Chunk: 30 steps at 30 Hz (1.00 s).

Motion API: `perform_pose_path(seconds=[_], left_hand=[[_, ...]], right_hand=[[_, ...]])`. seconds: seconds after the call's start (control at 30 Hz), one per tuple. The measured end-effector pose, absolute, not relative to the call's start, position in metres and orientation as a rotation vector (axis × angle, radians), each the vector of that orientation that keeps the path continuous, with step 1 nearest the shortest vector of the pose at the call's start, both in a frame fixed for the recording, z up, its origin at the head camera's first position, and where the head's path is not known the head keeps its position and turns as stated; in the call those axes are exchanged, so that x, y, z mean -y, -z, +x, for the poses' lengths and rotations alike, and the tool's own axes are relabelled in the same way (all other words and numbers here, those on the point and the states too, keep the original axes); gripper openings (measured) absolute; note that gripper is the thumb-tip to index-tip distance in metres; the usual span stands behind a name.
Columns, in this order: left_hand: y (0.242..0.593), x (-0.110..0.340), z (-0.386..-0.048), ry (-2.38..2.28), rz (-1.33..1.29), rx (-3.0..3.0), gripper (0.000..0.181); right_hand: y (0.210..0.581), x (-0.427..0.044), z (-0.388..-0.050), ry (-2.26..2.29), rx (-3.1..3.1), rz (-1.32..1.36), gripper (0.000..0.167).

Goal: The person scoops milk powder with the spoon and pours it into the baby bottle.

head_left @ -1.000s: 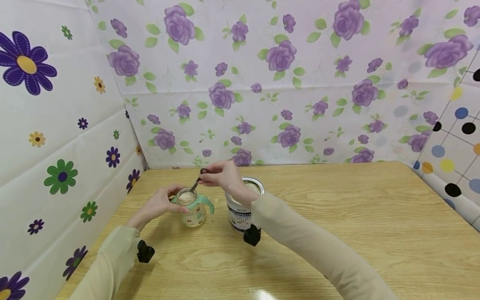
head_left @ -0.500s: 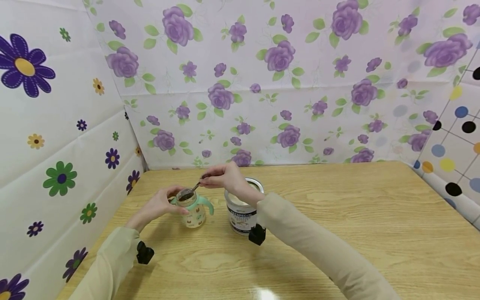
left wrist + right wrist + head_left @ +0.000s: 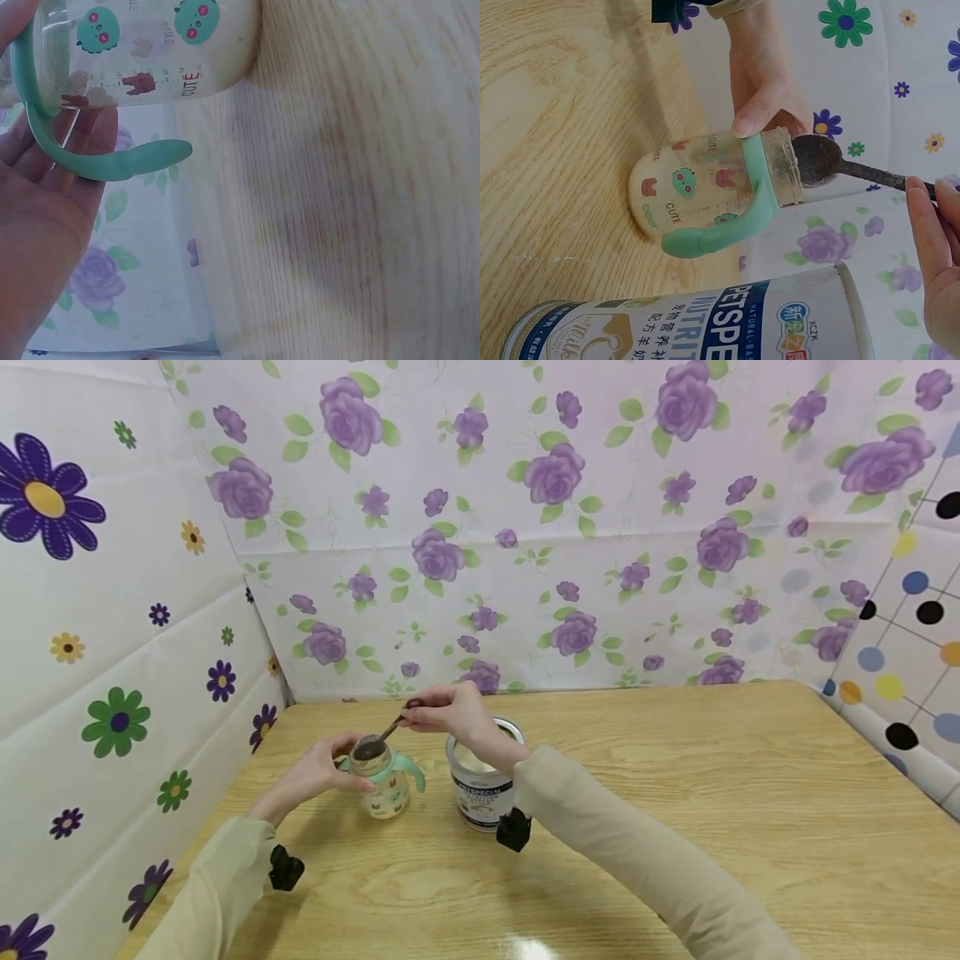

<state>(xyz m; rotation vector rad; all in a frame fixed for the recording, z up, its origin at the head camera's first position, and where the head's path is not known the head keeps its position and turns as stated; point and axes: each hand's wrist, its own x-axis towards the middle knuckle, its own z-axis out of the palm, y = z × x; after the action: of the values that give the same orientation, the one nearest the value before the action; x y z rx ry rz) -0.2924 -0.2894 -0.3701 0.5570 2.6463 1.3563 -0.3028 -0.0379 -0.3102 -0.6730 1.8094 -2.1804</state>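
Clear baby bottle w/ mint-green handles & cartoon prints [image 3: 387, 800]: on L part of light wood-grain table [image 3: 675, 793], nearer back-L corner than front edge, roughly upright. Base looks to be on the wood; can't confirm it bears fully.

L to R:

White sheet w/ coloured daisies [image 3: 123, 627], along table's L edge.

L hand [image 3: 322, 770], cream sleeve [image 3: 217, 881], black block [image 3: 286, 868] at wrist: grasping bottle round neck/collar, thumb on near side. Pale stuff visible thru bottle wall; level unclear.

Dark long-handled spoon [image 3: 826, 160]: bowl right at bottle mouth, seemingly touching rim; handle slants up to R.

R hand [image 3: 461, 718]: pinching spoon handle nr its end, thumb & fingertips.

Change: 1 s ago pale powder showed at bottle mouth; now dark spoon bowl shows there instead, pale specks clinging (R wrist view). Bottle, both hands & tin approx same spots. Reading: load prob. tipped into bottle, so this spoonful looks about done, bar residue.

White cylindrical tin w/ navy label band & metal rim [image 3: 480, 797]: R of bottle, apart from it, toward back edge. Uncovered; pale contents [image 3: 474, 762] partly hidden by R forearm. Label reads "PETSPECIAL" in part.

Polka-dot sheet [image 3: 892, 685] beyond table's R edge.
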Motion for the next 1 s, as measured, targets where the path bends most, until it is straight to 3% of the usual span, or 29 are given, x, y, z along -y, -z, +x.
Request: perform_pose_path(seconds=[0.67,1.0], left_hand=[[0.364,0.289,-0.290,-1.251,0.579,-2.659,0.079],[0.357,0.287,-0.290,-1.211,0.730,-2.671,0.073]], right_hand=[[0.299,0.028,-0.302,2.443,-1.635,-0.450,0.019],[0.292,0.009,-0.305,2.532,-1.583,-0.406,0.025]])
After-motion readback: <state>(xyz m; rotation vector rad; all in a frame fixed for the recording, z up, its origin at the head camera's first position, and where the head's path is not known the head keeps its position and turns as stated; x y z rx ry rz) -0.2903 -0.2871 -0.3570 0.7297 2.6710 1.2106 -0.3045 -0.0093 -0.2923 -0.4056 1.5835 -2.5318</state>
